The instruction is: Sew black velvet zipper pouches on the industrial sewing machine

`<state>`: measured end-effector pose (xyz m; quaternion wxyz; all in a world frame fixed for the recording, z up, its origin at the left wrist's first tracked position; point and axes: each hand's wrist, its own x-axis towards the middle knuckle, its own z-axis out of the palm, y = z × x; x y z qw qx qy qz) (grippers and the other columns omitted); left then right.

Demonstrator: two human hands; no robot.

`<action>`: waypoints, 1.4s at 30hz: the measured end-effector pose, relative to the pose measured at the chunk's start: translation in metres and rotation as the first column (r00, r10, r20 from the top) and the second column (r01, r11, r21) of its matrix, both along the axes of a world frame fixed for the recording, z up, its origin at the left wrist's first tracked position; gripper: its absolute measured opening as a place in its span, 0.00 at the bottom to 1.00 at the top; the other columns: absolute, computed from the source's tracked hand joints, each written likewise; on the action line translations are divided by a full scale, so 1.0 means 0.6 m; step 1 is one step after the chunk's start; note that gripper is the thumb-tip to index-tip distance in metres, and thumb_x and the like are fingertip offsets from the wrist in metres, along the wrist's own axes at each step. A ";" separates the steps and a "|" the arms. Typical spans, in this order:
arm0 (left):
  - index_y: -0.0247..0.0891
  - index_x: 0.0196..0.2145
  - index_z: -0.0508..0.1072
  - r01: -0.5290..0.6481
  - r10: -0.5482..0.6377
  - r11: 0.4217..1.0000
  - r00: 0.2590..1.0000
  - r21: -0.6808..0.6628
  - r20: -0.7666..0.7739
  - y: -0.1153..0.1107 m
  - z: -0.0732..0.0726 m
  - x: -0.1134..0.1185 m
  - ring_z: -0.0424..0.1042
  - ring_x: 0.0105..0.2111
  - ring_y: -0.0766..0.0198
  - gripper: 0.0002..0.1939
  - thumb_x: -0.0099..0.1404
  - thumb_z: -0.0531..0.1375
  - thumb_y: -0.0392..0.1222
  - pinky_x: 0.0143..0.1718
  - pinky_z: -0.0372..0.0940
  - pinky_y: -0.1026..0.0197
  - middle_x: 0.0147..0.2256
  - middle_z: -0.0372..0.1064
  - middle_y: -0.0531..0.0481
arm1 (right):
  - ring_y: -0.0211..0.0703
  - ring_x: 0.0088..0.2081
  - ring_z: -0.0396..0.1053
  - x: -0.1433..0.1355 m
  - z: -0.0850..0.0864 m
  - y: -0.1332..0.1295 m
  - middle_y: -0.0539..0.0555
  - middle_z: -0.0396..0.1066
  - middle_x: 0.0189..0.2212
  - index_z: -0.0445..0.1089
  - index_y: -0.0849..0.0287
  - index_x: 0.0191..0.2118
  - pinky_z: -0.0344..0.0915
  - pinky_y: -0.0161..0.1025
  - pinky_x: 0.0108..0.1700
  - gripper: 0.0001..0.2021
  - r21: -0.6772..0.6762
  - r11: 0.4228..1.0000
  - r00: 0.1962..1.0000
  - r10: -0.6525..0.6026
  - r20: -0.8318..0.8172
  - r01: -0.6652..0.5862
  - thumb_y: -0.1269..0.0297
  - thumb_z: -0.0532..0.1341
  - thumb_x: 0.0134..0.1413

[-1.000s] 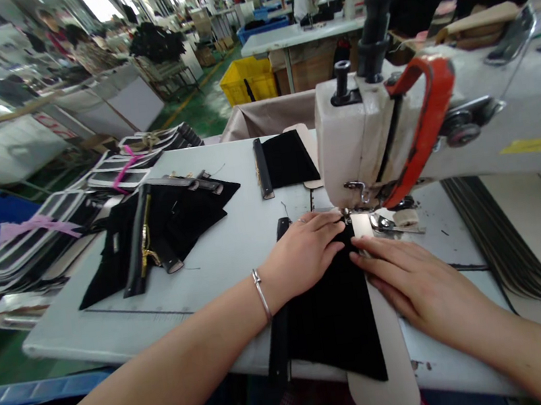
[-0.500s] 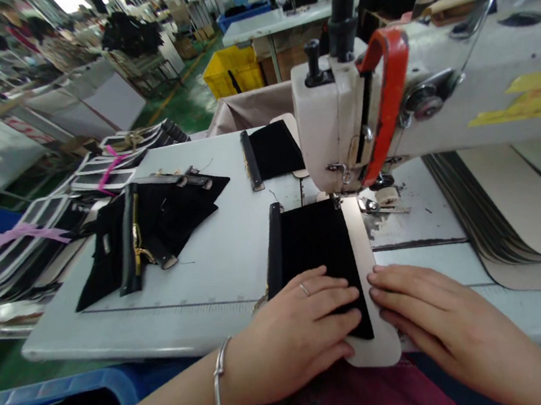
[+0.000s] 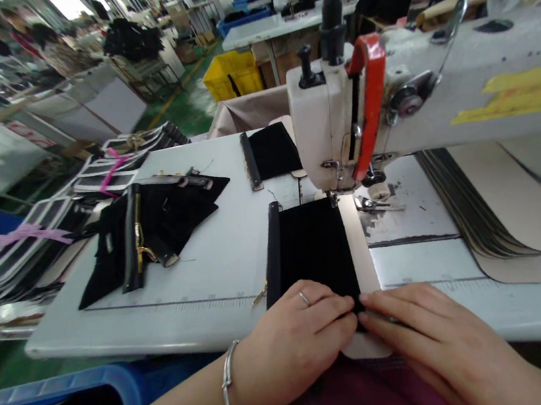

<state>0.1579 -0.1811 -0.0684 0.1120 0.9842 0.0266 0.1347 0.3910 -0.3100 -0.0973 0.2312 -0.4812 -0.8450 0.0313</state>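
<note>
A black fabric piece (image 3: 313, 243) with a dark zipper strip (image 3: 272, 252) along its left side lies on a beige backing panel (image 3: 363, 256). Its far end is under the needle and presser foot (image 3: 332, 198) of the sewing machine (image 3: 324, 122). My left hand (image 3: 300, 334) rests on the near part of the fabric, fingers bent and closed at its right edge. From the right, my right hand (image 3: 426, 325) meets it there, fingertips pressed together on the fabric edge over the panel. Both thumbs are mostly hidden.
Black zippered pieces (image 3: 154, 224) are heaped on the left of the table (image 3: 217, 329). Another black piece (image 3: 274, 152) lies behind the needle. Beige panels (image 3: 501, 212) are stacked at right, tied bundles (image 3: 27, 244) at far left. A blue bin (image 3: 130, 387) stands below.
My left hand's fingers have drawn in from lying flat to bent at the fabric edge. My right hand has shifted left and nearer, its fingertips now on that edge.
</note>
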 end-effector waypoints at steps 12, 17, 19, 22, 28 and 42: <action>0.32 0.48 0.74 0.015 -0.015 1.000 0.999 -0.001 -0.049 0.000 0.009 -0.002 0.72 0.41 0.61 0.11 0.75 0.53 0.33 0.46 0.71 0.56 0.42 0.75 0.47 | 0.43 0.56 0.68 0.006 -0.002 0.005 0.53 0.68 0.63 0.68 0.57 0.62 0.66 0.42 0.53 0.20 0.016 0.999 0.997 0.035 0.066 -0.036 0.71 0.52 0.68; 0.35 0.58 0.70 -0.145 0.143 0.988 0.989 -0.051 -0.036 0.051 0.000 0.027 0.65 0.62 0.53 0.18 0.75 0.57 0.43 0.66 0.60 0.44 0.60 0.68 0.42 | 0.42 0.53 0.69 0.004 0.006 0.014 0.51 0.70 0.61 0.71 0.57 0.59 0.66 0.40 0.51 0.18 0.074 0.996 0.996 0.046 0.073 -0.051 0.70 0.52 0.69; 0.37 0.63 0.66 -0.181 0.178 0.983 0.979 -0.020 -0.099 0.071 -0.007 0.037 0.57 0.68 0.50 0.23 0.74 0.58 0.46 0.70 0.54 0.40 0.66 0.61 0.41 | 0.40 0.51 0.70 0.001 0.012 0.018 0.50 0.73 0.58 0.74 0.56 0.55 0.66 0.38 0.49 0.17 0.094 0.995 0.999 0.023 0.048 -0.027 0.72 0.51 0.69; 0.40 0.64 0.65 -0.188 0.185 0.982 0.972 -0.009 -0.148 0.086 -0.015 0.044 0.56 0.69 0.51 0.23 0.75 0.57 0.47 0.70 0.53 0.41 0.66 0.60 0.43 | 0.39 0.51 0.70 -0.003 0.021 0.025 0.49 0.74 0.56 0.75 0.57 0.54 0.65 0.38 0.49 0.17 0.088 0.996 0.999 0.006 0.041 -0.009 0.71 0.51 0.70; 0.38 0.63 0.67 -0.207 0.208 0.978 0.970 0.023 -0.124 0.097 -0.015 0.052 0.59 0.67 0.51 0.21 0.76 0.55 0.45 0.69 0.56 0.42 0.65 0.62 0.44 | 0.39 0.50 0.69 -0.001 0.024 0.041 0.49 0.74 0.56 0.74 0.57 0.55 0.65 0.38 0.49 0.17 0.058 0.998 1.000 -0.012 0.029 0.010 0.70 0.51 0.70; 0.36 0.50 0.75 0.003 -0.003 1.000 1.000 0.025 0.020 0.086 -0.005 0.041 0.72 0.55 0.60 0.11 0.75 0.57 0.41 0.65 0.62 0.54 0.51 0.76 0.47 | 0.43 0.52 0.68 0.019 0.010 0.064 0.54 0.73 0.56 0.69 0.59 0.60 0.65 0.42 0.52 0.23 0.020 1.000 0.999 -0.015 0.048 0.014 0.76 0.52 0.62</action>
